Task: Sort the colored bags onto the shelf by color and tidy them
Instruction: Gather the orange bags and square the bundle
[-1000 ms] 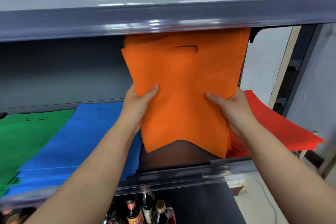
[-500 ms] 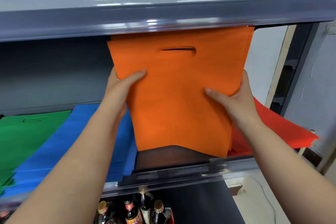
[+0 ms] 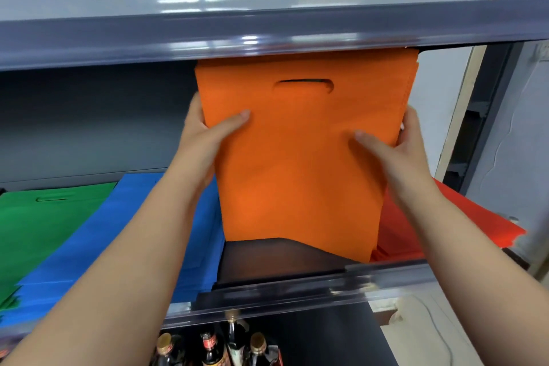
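— Grey metal shelf (image 3: pixel 297 285) with a clear front lip, bottles (image 3: pixel 208 348) on the level below; what's on it?

— Flat stacks of green non-woven bags (image 3: pixel 38 226), blue ones (image 3: pixel 124 235) and red ones (image 3: pixel 463 217), with a bare dark gap between blue and red. Above that gap hangs the stack of orange non-woven bags with a die-cut handle slot (image 3: pixel 300 157), upright, its bottom edge just over the shelf.

— Who has it?

— Left hand (image 3: pixel 205 140) grips the left edge, thumb across the front; right hand (image 3: pixel 398 151) grips the right edge likewise.

— How should it handle?

— Light, soft and floppy, I'd judge, with layers that slide. It looks like several bags, though the count is hard to read. Holding both side edges mid-height seems wise, so the stack can't fan out.
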Motion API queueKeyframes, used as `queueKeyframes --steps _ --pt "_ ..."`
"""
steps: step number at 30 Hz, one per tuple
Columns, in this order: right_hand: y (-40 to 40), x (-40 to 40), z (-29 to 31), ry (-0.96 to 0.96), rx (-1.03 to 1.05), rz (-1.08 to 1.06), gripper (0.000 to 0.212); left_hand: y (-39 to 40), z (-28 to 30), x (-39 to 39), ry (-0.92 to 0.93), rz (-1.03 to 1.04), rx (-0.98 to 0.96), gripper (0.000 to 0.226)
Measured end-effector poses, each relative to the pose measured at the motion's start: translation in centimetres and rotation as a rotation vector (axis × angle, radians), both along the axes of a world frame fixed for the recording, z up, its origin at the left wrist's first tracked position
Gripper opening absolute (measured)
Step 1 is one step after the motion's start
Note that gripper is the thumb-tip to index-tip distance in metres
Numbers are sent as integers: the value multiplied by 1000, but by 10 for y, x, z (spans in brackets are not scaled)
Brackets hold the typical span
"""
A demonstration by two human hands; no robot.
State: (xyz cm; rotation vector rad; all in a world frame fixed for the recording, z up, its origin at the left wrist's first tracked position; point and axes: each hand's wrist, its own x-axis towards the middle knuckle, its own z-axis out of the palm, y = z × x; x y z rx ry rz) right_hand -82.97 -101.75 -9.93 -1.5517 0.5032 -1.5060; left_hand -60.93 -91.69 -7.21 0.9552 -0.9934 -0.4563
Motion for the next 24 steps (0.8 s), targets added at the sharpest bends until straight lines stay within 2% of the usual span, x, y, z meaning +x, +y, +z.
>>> queueKeyframes --steps 4,10,14,19,24 --pt "-2 -1 27 46 -101 -26 70 0 24 5 -31 104 -90 60" --pt "-6 7 22 78 -109 14 59 -5 12 4 -92 174 -64 54" --pt "-7 5 26 61 -174 -48 75 -9 14 1 -89 278 -136 67" --pt "-7 6 20 71 -232 -74 78 -11 11 -2 -121 291 -169 48" --pt "-4 6 20 93 -293 -104 85 -11 11 -3 -204 341 -184 52"
